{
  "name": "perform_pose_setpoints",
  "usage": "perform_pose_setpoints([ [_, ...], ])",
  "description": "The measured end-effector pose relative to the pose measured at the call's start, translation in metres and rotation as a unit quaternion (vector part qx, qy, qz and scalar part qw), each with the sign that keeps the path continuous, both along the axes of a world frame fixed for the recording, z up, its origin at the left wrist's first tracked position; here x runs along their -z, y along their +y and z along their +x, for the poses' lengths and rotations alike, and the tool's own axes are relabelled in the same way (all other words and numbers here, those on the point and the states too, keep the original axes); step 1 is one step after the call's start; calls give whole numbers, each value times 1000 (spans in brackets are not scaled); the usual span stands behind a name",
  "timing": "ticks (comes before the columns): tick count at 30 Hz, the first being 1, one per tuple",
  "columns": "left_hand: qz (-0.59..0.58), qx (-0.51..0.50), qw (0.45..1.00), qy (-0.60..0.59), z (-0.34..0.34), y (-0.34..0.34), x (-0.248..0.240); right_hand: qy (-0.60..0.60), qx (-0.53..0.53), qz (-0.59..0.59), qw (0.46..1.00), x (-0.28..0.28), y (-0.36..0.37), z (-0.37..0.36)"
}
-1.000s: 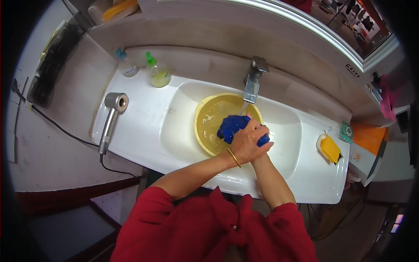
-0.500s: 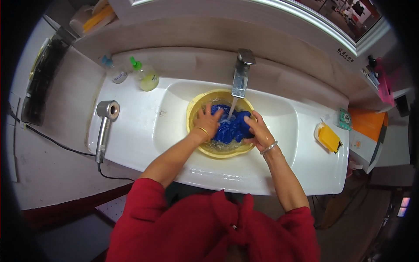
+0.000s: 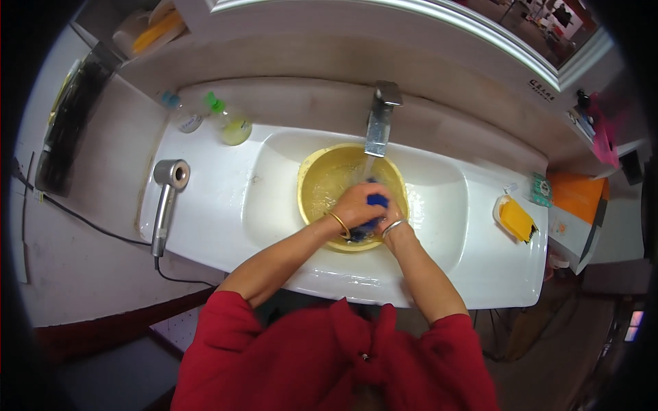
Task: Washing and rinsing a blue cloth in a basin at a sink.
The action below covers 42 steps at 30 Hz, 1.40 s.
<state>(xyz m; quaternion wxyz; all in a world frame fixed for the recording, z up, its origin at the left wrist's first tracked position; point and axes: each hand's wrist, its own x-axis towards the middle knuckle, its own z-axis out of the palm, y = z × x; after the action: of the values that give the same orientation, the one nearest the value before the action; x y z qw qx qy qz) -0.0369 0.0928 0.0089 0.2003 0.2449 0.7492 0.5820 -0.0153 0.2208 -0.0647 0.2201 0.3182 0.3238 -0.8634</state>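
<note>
A blue cloth (image 3: 376, 201) is bunched between my two hands over the near right part of a yellow basin (image 3: 308, 171). My left hand (image 3: 356, 205) is closed over the cloth from the left. From the right, my right hand (image 3: 393, 211) presses against the same bundle, its fingers partly hidden behind the left hand and the cloth. Water runs from the metal faucet (image 3: 378, 127) into the basin, just beyond my hands. Rippling water shows in the left part of the basin.
The basin stands in a white sink (image 3: 274, 147). On the left ledge are a silver hair dryer (image 3: 164, 198) with a cord, a green-topped pump bottle (image 3: 235, 129) and a blue-topped bottle (image 3: 185, 120). To the right lies a yellow sponge-like block (image 3: 517, 220) in a dish.
My hands have come together and gathered the spread blue cloth into a tight bundle near the basin's near right side. The basin has shifted slightly right.
</note>
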Motion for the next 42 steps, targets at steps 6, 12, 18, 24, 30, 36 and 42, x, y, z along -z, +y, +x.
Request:
perform_pose_setpoints([
  [6, 19, -67, 980, 187, 43, 28, -54, 124, -1, -46, 991, -31, -13, 5],
  [12, -142, -178, 942, 245, 2, -2, 12, 93, 26, -44, 994, -24, 2, 9],
  [18, -462, -2, 852, 245, -18, -62, 31, 134, -102, 156, 973, -109, 19, 22],
  [24, -574, 216, 783, 104, -5, -22, 20, 90, -206, 319, 921, -99, 9, 23],
  [30, -468, -52, 834, 289, -30, -44, 130, -30, -123, 223, 967, -64, -25, 0],
  [36, -73, 16, 993, 92, -9, -8, -11, 17, -43, -8, 999, -17, -8, -1],
  [42, 0, -51, 965, 257, 47, 14, -48, 188, -25, -214, 958, -61, -9, 16],
])
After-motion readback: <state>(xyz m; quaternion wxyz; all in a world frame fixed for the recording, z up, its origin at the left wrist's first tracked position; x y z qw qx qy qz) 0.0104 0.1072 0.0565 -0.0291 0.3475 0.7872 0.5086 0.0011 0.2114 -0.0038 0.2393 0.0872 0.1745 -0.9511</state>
